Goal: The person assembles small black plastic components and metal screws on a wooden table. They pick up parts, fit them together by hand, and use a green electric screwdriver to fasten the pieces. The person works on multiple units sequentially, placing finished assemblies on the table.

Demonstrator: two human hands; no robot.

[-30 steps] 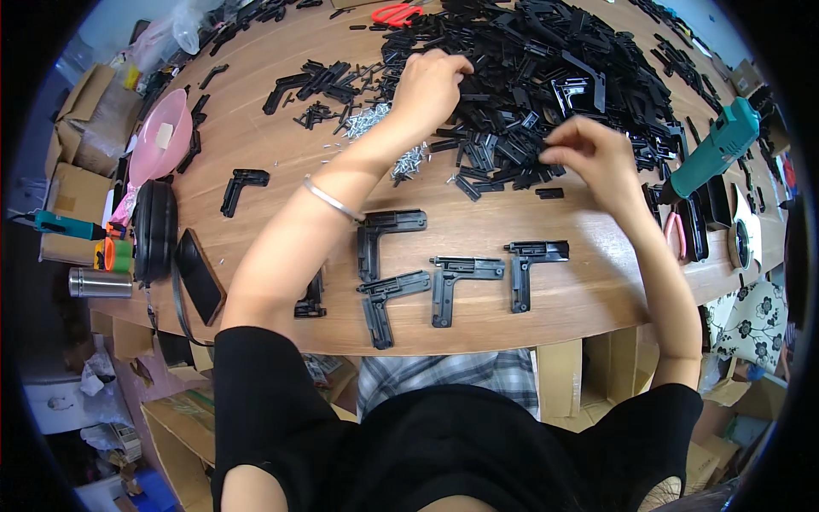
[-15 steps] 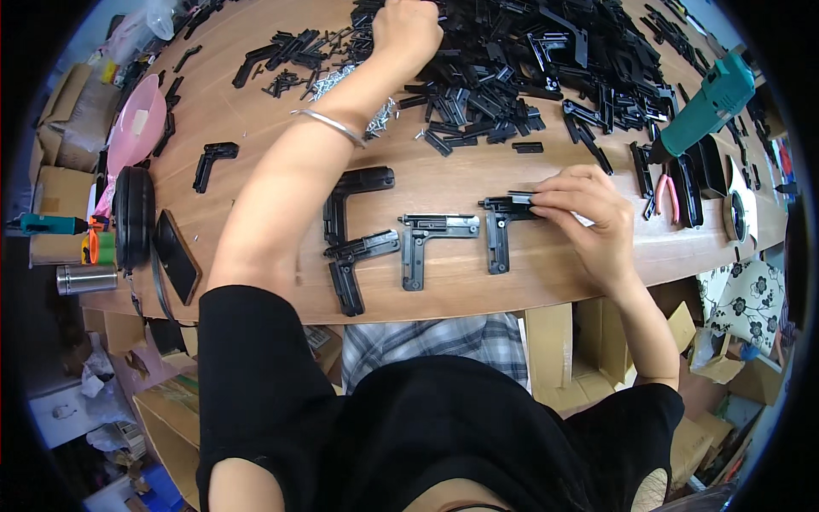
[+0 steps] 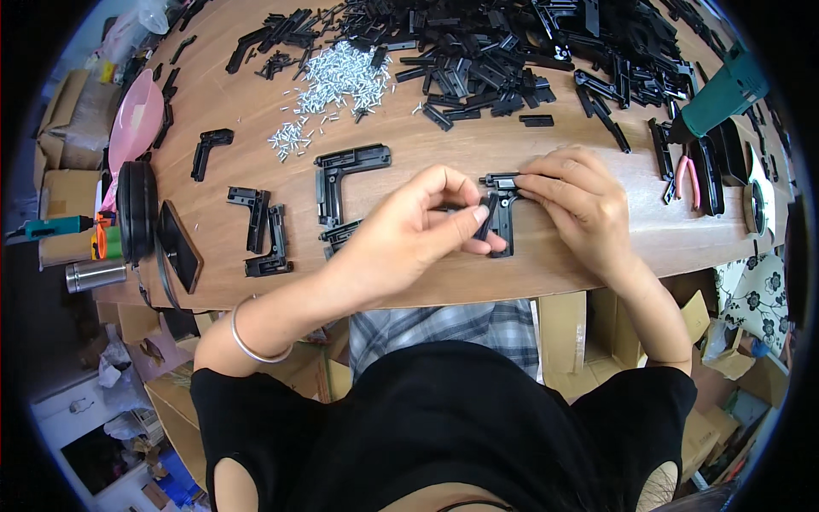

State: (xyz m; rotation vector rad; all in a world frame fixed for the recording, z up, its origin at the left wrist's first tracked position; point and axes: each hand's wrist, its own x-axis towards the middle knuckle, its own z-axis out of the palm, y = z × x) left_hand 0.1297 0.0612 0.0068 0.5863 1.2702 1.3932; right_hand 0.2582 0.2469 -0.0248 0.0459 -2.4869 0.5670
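Note:
My left hand [image 3: 414, 226] is closed, with a small black plastic bar [image 3: 489, 213] pinched between thumb and fingers. The bar is beside a black pistol-shaped piece [image 3: 505, 230] lying on the table. My right hand [image 3: 580, 200] has its fingertips pressed together on the upper arm of that piece. Left of it lies a larger pistol-shaped piece [image 3: 328, 192], its channels facing up. Another such piece [image 3: 334, 241] is partly covered by my left hand. Farther left, two L-shaped black pieces [image 3: 256, 229] [image 3: 275, 247] lie close together.
Small silver screws [image 3: 341, 81] are heaped beyond my left hand. A large pile of black plastic parts [image 3: 478, 72] covers the far side. At right are a green power screwdriver [image 3: 721, 94] and pink-handled pliers [image 3: 687, 183]. A phone [image 3: 181, 243] and black case [image 3: 136, 213] lie left.
My left hand has come back from the far parts pile to the near pieces and now holds a small black bar. My right hand stays at the same piece. The screw heap is uncovered.

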